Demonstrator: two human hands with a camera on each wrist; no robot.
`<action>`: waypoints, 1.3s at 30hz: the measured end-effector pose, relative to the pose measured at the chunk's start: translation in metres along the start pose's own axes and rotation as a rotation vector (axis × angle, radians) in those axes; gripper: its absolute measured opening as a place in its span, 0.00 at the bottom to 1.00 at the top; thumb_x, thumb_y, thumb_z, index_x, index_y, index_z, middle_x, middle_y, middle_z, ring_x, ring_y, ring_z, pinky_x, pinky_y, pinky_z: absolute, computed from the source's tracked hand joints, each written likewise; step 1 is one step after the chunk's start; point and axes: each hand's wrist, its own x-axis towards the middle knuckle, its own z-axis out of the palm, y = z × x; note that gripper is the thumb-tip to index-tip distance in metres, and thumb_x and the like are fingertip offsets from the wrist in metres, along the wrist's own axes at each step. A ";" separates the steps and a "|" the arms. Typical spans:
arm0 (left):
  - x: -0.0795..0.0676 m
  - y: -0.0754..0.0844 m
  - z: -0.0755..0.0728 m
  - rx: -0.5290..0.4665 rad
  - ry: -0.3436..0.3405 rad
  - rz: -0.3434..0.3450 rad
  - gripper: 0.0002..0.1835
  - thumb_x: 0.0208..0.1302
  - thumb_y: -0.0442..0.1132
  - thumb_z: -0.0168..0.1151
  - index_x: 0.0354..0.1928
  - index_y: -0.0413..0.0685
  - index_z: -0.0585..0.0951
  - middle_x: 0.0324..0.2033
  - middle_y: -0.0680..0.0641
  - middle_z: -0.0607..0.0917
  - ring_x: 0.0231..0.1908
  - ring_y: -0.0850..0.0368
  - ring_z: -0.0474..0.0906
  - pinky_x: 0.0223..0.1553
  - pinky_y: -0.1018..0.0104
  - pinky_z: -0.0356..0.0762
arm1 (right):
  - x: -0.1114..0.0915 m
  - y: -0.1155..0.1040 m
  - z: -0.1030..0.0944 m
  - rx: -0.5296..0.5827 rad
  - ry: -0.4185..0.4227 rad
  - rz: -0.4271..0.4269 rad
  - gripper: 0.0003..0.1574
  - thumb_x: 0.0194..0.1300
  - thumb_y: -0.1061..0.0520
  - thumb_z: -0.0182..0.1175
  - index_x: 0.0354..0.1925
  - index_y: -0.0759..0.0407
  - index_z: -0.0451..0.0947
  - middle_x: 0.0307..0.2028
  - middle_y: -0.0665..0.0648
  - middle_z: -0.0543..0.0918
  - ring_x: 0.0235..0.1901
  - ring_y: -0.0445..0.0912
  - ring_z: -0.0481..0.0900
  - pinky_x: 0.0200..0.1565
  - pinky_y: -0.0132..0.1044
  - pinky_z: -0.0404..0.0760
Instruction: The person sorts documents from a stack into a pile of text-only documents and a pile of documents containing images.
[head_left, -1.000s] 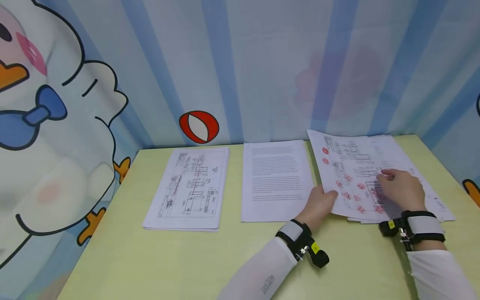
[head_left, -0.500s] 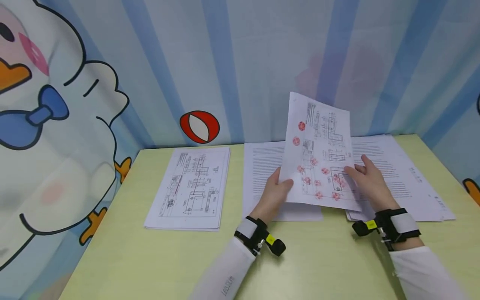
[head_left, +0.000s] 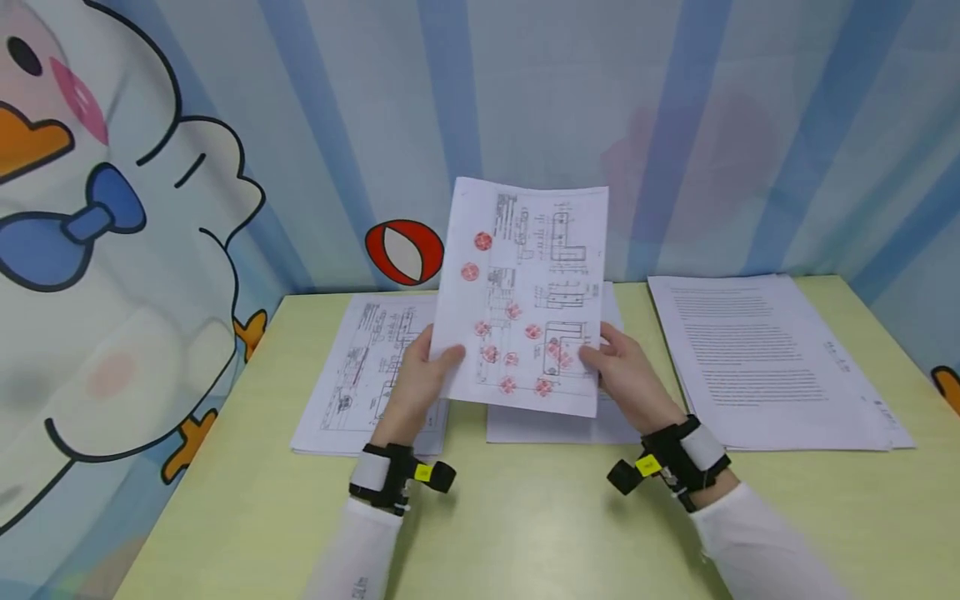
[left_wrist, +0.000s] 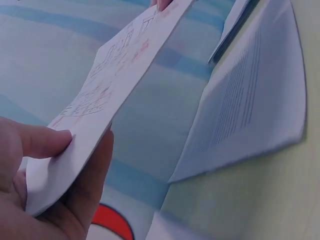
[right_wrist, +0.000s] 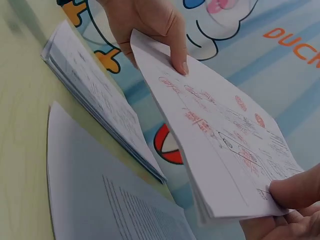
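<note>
Both hands hold up a thin stack of paper sheets (head_left: 517, 292), its top sheet printed with line drawings and several red stamp marks. My left hand (head_left: 415, 379) grips the lower left edge, thumb on top and fingers underneath, as the left wrist view shows of the stack (left_wrist: 115, 80). At the lower right edge my right hand (head_left: 628, 375) pinches it the same way, its thumb (right_wrist: 297, 189) on the printed face. The stack is raised and tilted, overlapping the text-printed middle pile (head_left: 540, 425) and the corner of the left pile of drawings (head_left: 330, 417).
A further pile of text sheets (head_left: 757, 358) lies at the right of the pale yellow table (head_left: 525, 517). Behind the table hangs a blue striped curtain (head_left: 525, 100) with a cartoon duck and a red ball print (head_left: 405, 252).
The stamped stack has been lifted off the right pile, uncovering a text sheet there. Both hands have carried it left and raised it; the right hand now grips its right edge.
</note>
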 end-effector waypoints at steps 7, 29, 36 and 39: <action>-0.012 -0.007 -0.070 0.235 0.117 -0.064 0.23 0.68 0.43 0.51 0.64 0.49 0.66 0.47 0.41 0.80 0.43 0.51 0.77 0.49 0.58 0.72 | 0.024 0.009 0.064 0.003 -0.047 0.057 0.26 0.66 0.57 0.54 0.62 0.54 0.67 0.50 0.62 0.83 0.44 0.50 0.84 0.37 0.37 0.84; -0.023 -0.063 -0.151 0.600 0.354 -0.329 0.29 0.66 0.40 0.50 0.65 0.31 0.62 0.61 0.27 0.68 0.57 0.32 0.67 0.59 0.38 0.63 | 0.055 0.045 0.182 -0.401 -0.021 -0.014 0.14 0.62 0.57 0.57 0.46 0.61 0.77 0.16 0.54 0.79 0.08 0.42 0.73 0.10 0.28 0.68; -0.026 -0.063 -0.143 0.651 0.469 -0.326 0.26 0.62 0.38 0.55 0.61 0.31 0.70 0.55 0.28 0.75 0.52 0.33 0.71 0.53 0.40 0.67 | 0.054 0.042 0.176 -0.500 -0.031 0.023 0.14 0.62 0.54 0.57 0.44 0.61 0.78 0.10 0.53 0.76 0.06 0.42 0.71 0.08 0.28 0.65; -0.027 -0.063 -0.141 0.670 0.494 -0.331 0.25 0.62 0.38 0.56 0.59 0.31 0.71 0.54 0.29 0.76 0.53 0.33 0.72 0.52 0.41 0.67 | 0.055 0.041 0.173 -0.536 -0.049 0.026 0.14 0.62 0.53 0.57 0.44 0.60 0.78 0.10 0.52 0.75 0.06 0.43 0.72 0.08 0.28 0.65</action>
